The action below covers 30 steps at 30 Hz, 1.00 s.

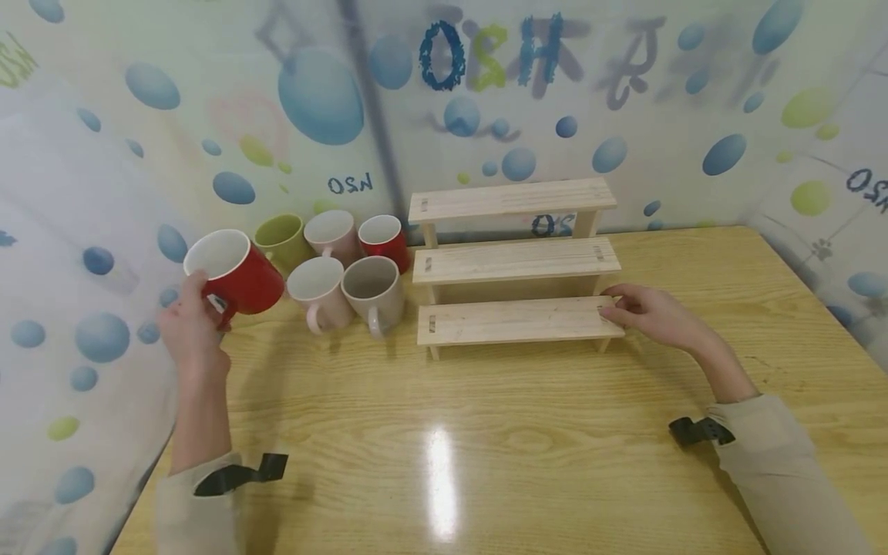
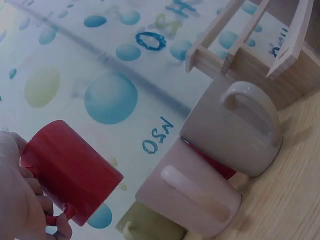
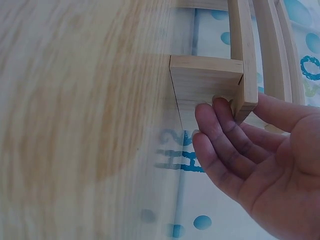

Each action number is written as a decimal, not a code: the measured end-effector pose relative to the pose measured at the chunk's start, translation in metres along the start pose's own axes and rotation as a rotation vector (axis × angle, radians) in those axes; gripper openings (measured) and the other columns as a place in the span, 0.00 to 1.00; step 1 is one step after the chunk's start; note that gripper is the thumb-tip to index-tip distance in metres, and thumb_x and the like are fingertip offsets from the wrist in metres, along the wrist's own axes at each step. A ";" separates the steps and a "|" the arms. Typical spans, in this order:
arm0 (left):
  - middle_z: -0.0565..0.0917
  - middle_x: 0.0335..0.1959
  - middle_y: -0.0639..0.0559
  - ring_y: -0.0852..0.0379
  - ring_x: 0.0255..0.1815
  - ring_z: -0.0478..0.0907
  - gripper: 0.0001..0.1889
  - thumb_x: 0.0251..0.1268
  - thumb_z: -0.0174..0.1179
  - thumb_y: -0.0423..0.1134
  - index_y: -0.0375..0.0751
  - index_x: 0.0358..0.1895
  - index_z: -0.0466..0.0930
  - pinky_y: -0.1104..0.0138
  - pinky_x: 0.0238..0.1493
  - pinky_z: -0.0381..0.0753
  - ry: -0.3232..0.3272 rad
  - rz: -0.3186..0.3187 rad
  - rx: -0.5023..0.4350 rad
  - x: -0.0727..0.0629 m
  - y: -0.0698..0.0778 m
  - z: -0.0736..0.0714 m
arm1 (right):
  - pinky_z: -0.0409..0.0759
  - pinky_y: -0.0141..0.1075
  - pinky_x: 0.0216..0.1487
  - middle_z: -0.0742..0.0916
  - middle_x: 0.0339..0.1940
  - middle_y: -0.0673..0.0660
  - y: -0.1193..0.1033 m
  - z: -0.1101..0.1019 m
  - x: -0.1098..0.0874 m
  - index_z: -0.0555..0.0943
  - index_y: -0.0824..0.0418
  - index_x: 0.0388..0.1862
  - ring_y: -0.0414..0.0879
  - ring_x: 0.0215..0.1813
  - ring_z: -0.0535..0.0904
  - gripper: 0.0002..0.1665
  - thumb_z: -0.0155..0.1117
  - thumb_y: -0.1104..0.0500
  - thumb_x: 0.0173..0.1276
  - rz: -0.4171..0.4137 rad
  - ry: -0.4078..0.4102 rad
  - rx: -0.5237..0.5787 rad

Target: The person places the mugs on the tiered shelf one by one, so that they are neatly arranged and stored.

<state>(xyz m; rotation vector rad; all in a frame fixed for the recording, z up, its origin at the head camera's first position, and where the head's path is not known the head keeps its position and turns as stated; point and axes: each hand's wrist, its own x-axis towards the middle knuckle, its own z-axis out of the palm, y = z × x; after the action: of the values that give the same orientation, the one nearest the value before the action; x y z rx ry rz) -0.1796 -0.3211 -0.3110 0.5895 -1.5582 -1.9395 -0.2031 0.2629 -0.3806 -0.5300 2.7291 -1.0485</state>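
A red mug [image 1: 255,284] with a white inside is in the grip of my left hand [image 1: 193,331], whose fingers curl round its handle. In the left wrist view the red mug [image 2: 72,170] is tilted, off to the side of the standing mugs. My right hand [image 1: 655,314] pinches the right end of the lowest board of a three-step wooden rack [image 1: 513,320]. Seen from the right wrist, the thumb lies on one face of the board [image 3: 245,70] and the fingers reach under the other.
Left of the rack, several mugs stand close together: a green mug [image 1: 284,245], a pink mug [image 1: 321,294], a grey mug [image 1: 375,289], a smaller red mug [image 1: 388,245] and another pink one. Behind the wooden table [image 1: 527,439] hangs a patterned curtain [image 1: 277,154].
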 end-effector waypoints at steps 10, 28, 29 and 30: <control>0.66 0.13 0.49 0.53 0.20 0.59 0.25 0.67 0.65 0.46 0.37 0.16 0.69 0.66 0.25 0.68 -0.125 0.006 -0.030 -0.031 0.021 0.025 | 0.77 0.44 0.43 0.85 0.44 0.61 0.002 0.001 0.001 0.73 0.72 0.65 0.50 0.43 0.81 0.27 0.58 0.54 0.78 -0.008 0.001 0.004; 0.70 0.17 0.49 0.52 0.21 0.59 0.19 0.71 0.62 0.48 0.39 0.25 0.79 0.66 0.29 0.67 -0.404 0.104 -0.056 -0.068 0.030 0.085 | 0.77 0.41 0.40 0.85 0.42 0.59 0.003 0.000 0.001 0.73 0.72 0.65 0.48 0.40 0.80 0.26 0.58 0.54 0.78 -0.022 0.012 0.005; 0.70 0.17 0.49 0.52 0.21 0.59 0.19 0.71 0.61 0.48 0.39 0.25 0.79 0.67 0.28 0.67 -0.417 0.107 -0.056 -0.069 0.031 0.089 | 0.77 0.41 0.40 0.85 0.42 0.59 0.003 0.000 0.001 0.73 0.72 0.65 0.48 0.40 0.80 0.26 0.58 0.54 0.78 -0.022 0.012 0.003; 0.70 0.16 0.49 0.52 0.21 0.59 0.19 0.71 0.61 0.48 0.38 0.24 0.79 0.67 0.28 0.67 -0.431 0.105 -0.059 -0.071 0.031 0.092 | 0.77 0.42 0.40 0.85 0.42 0.59 0.003 0.000 0.001 0.73 0.72 0.65 0.48 0.40 0.80 0.26 0.58 0.54 0.78 -0.022 0.012 0.002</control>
<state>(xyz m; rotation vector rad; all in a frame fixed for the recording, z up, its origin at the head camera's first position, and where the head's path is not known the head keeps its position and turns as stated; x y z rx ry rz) -0.1833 -0.2116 -0.2617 0.0595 -1.7354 -2.1170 -0.2045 0.2650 -0.3828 -0.5565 2.7378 -1.0633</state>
